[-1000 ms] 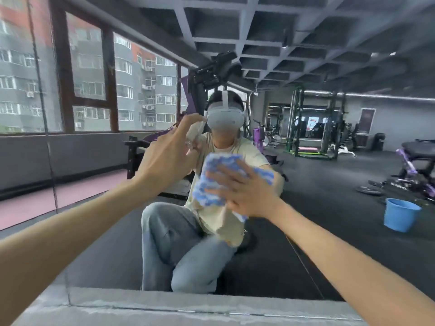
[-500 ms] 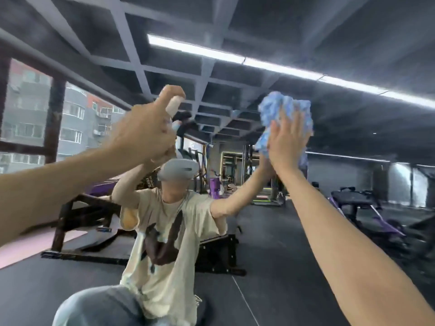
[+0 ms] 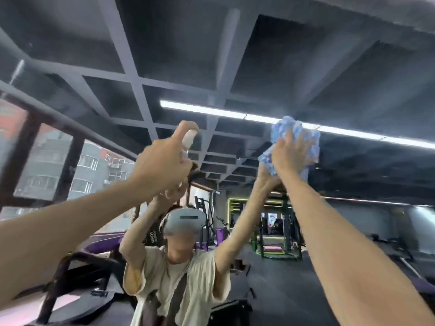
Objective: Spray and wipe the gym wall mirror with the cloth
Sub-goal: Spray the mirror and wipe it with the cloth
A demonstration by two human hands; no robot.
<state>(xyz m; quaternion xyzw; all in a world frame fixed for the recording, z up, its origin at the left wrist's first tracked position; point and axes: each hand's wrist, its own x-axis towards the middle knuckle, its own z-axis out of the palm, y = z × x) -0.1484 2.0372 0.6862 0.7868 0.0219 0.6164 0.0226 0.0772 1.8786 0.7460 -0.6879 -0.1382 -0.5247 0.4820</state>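
Observation:
The wall mirror (image 3: 259, 67) fills the whole view and reflects the gym and a person wearing a headset. My left hand (image 3: 162, 163) is raised high and grips a small white spray bottle (image 3: 189, 137), with a finger over its top, the nozzle end toward the glass. My right hand (image 3: 292, 156) presses a crumpled blue-and-white cloth (image 3: 294, 135) flat against the upper part of the mirror, fingers spread over it. Most of the bottle is hidden inside my fist.
Everything else is a reflection: a dark grid ceiling with a strip light (image 3: 211, 110), windows (image 3: 47, 165) at the left, and gym racks (image 3: 277, 231) and machines at the back. My two forearms cross the lower corners of the view.
Both hands rose from chest height to high on the mirror, and the view tilted upward. The cloth moved up and right along the glass; the bottle stayed in my left hand.

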